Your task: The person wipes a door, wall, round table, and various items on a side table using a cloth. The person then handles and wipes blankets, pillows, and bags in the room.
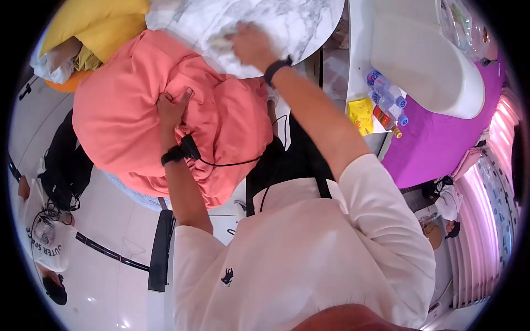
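My left hand [173, 109] presses into the large coral beanbag [121, 110], its fingers curled into the soft fabric. A black band with a cable circles that wrist. Over the white marble-patterned tabletop [298, 25] reaches my right hand [253, 47], smeared by motion. Under its fingertips lies a pale, blurred piece that looks like a cloth [221, 43]; the fingers seem closed on it. The beanbag bulges up against the near edge of the tabletop.
Yellow cushions [105, 27] are piled at the upper left. To the right, plastic bottles [386, 91] and a yellow packet [361, 116] lie beside a white chair-like shell [425, 49] and a purple surface [419, 149]. Another person [49, 237] is at the left edge.
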`<act>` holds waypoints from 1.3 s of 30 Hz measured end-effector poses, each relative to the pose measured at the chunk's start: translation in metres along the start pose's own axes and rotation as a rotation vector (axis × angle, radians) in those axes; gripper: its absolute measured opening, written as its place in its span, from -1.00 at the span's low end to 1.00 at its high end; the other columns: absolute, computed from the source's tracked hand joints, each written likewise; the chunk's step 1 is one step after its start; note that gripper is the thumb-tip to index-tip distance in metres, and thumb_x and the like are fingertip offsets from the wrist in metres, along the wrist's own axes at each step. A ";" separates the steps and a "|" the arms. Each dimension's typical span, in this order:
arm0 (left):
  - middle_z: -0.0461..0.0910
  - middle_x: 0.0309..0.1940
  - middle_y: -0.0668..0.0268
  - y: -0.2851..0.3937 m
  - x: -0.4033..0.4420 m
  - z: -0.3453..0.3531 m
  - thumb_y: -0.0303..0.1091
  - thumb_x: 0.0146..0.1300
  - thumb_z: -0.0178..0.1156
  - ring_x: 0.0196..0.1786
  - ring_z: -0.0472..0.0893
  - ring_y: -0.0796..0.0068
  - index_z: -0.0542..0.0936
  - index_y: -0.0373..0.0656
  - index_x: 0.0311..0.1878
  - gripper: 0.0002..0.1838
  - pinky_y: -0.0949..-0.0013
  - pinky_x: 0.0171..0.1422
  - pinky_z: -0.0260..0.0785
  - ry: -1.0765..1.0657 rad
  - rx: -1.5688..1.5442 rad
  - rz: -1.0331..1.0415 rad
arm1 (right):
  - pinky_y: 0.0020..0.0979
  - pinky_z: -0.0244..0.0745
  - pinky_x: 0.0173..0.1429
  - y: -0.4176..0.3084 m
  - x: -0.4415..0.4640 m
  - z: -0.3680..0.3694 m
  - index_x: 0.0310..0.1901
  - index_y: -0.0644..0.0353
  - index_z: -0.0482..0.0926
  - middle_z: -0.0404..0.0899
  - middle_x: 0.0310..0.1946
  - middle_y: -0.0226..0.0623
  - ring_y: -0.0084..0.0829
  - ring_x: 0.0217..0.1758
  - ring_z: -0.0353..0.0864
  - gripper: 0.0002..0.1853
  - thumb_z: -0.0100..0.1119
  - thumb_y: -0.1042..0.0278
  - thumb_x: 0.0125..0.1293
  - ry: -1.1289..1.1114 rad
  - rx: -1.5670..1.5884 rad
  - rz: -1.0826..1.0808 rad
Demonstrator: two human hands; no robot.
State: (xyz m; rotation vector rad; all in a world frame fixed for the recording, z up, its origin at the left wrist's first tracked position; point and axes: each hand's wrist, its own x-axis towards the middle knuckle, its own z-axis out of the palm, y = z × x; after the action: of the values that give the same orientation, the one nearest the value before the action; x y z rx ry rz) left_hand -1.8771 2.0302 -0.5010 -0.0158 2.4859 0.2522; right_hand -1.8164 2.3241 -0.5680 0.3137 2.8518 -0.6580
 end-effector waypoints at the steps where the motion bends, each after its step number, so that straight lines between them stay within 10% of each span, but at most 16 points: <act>1: 0.46 -0.19 0.09 -0.009 0.009 0.006 0.23 -0.05 0.51 -0.13 0.48 0.22 0.41 -0.34 -0.21 -0.22 0.25 -0.04 0.40 0.019 -0.082 0.055 | -0.06 0.55 0.17 0.019 0.010 -0.015 0.12 -0.26 0.65 0.49 0.20 -0.16 0.00 0.21 0.51 -0.52 0.34 0.27 0.09 -0.071 -0.008 0.053; 3: 0.45 -0.29 0.22 -0.006 0.007 0.001 0.23 -0.04 0.52 -0.24 0.45 0.36 0.41 -0.34 -0.24 -0.24 0.35 -0.17 0.40 0.046 -0.161 0.098 | -0.04 0.59 0.11 0.061 0.022 -0.040 0.16 -0.21 0.60 0.48 0.15 -0.04 0.03 0.13 0.57 -0.56 0.24 0.20 0.21 -0.073 -0.107 0.102; 4: 0.48 -0.29 0.19 0.017 -0.001 -0.010 0.19 -0.07 0.55 -0.25 0.49 0.36 0.43 -0.36 -0.21 -0.24 0.33 -0.18 0.43 -0.040 -0.242 0.028 | -0.08 0.51 0.05 0.090 0.028 -0.041 0.04 0.21 0.59 0.58 -0.11 0.03 0.05 0.03 0.53 -0.59 0.21 0.43 0.08 0.069 -0.129 0.017; 9: 0.53 -0.35 0.25 0.006 0.021 0.015 0.04 -0.08 0.60 -0.39 0.52 0.50 0.48 -0.38 -0.16 -0.29 0.38 -0.41 0.42 -0.072 -0.404 -0.068 | -0.06 0.54 0.12 0.141 0.020 -0.137 0.21 0.06 0.49 0.47 0.14 0.05 0.03 0.16 0.48 -0.47 0.19 0.35 0.13 -0.056 -0.157 0.410; 13: 0.49 -0.07 0.18 0.052 0.007 -0.020 0.06 -0.01 0.56 -0.10 0.53 0.42 0.36 -0.44 0.13 -0.12 0.45 -0.10 0.46 -0.352 -0.495 -0.173 | 0.01 0.58 0.12 0.175 -0.004 -0.098 0.21 -0.09 0.55 0.49 0.12 0.01 0.09 0.13 0.56 -0.55 0.14 0.11 0.27 -0.034 -0.209 0.462; 19: 0.44 0.16 0.09 0.012 0.039 0.013 0.03 0.00 0.56 0.17 0.49 0.35 0.29 -0.43 0.29 -0.02 0.34 0.20 0.43 -0.290 -0.426 -0.119 | -0.01 0.58 0.13 0.082 -0.058 -0.050 0.45 0.20 0.23 0.34 0.28 0.04 0.05 0.14 0.51 -0.31 0.08 0.09 0.34 -0.189 -0.084 0.347; 28: 0.47 0.30 0.12 -0.018 0.085 0.061 0.00 -0.21 0.63 0.33 0.47 0.29 0.35 -0.32 0.37 0.08 0.33 0.43 0.30 -0.195 -0.360 0.071 | -0.04 0.59 0.08 -0.019 0.006 -0.049 0.39 0.14 0.35 0.43 0.20 -0.11 0.03 0.14 0.54 -0.23 0.21 -0.07 0.17 -0.486 0.040 0.072; 39: 0.39 0.41 0.22 -0.042 0.086 0.086 0.17 -0.21 0.56 0.44 0.37 0.26 0.37 -0.08 0.42 0.09 0.26 0.51 0.20 -0.197 -0.181 -0.070 | -0.14 0.54 0.11 0.177 0.084 -0.138 0.12 0.30 0.59 0.66 0.02 0.05 -0.04 0.07 0.67 -0.24 0.17 -0.27 0.12 -0.448 -0.136 0.377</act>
State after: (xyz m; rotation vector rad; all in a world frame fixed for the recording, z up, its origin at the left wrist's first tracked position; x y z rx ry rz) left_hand -1.8920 2.0094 -0.6269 -0.1458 2.2559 0.4276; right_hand -1.8725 2.5549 -0.5389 0.5804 2.3102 -0.3955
